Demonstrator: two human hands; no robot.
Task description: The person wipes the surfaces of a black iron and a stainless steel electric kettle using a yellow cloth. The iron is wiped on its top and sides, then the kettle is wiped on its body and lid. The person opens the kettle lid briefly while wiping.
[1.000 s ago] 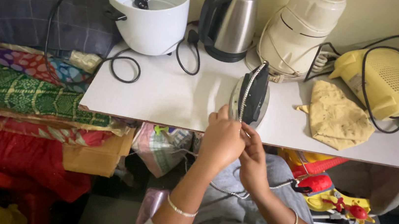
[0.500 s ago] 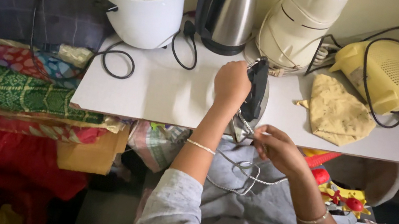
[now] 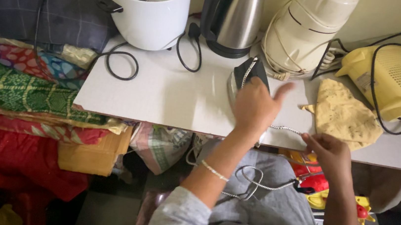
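A black and silver clothes iron (image 3: 244,72) lies on the white board (image 3: 172,94), its nose pointing away from me. My left hand (image 3: 255,107) rests over its handle, one finger stretched out to the right. My right hand (image 3: 331,153) pinches the iron's black-and-white braided cord (image 3: 285,129) just past the board's front edge and holds it taut to the right of the iron. The rest of the cord hangs in loops (image 3: 253,180) over my grey lap.
Along the back of the board stand a white pot (image 3: 144,7) with a plug inside, a steel kettle (image 3: 233,16), a cream appliance (image 3: 303,31) and a yellow appliance (image 3: 392,80). A yellow cloth (image 3: 342,112) lies at right. Folded fabrics (image 3: 14,88) are stacked at left; red and yellow toys (image 3: 322,185) sit under the board.
My left hand has shifted from the iron's upper handle to its rear. My right hand has moved right, drawing the cord out sideways. The iron has tilted slightly.
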